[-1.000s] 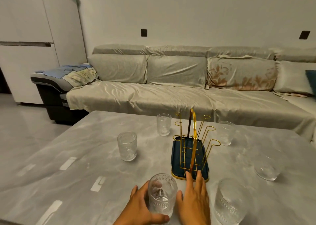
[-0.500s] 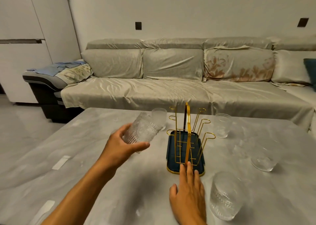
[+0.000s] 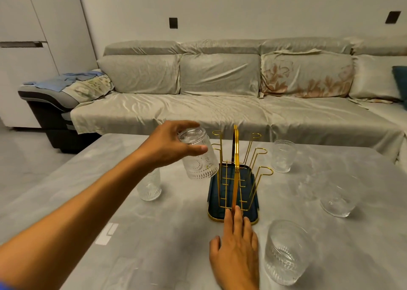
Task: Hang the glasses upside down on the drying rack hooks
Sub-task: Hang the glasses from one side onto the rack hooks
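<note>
A gold wire drying rack [image 3: 236, 170] with a dark blue tray base stands mid-table. My left hand [image 3: 174, 146] grips an embossed clear glass [image 3: 199, 158] by its base, mouth turned down, just left of the rack's left hooks. My right hand [image 3: 236, 245] lies flat on the table, fingertips touching the tray's near edge. Other clear glasses stand upright on the table: one at the left [image 3: 149, 186], partly behind my forearm, one near right [image 3: 286, 252], one at the right [image 3: 337, 201], one behind the rack [image 3: 283, 155].
The grey marble table [image 3: 154, 234] reaches to a long covered sofa [image 3: 220, 104] behind it. White cabinets and a dark armrest with folded cloth are at the left.
My left hand lifted the glass from the near table edge, carried it toward the rack and turned it mouth down. My right hand stayed at the tray's near edge.
</note>
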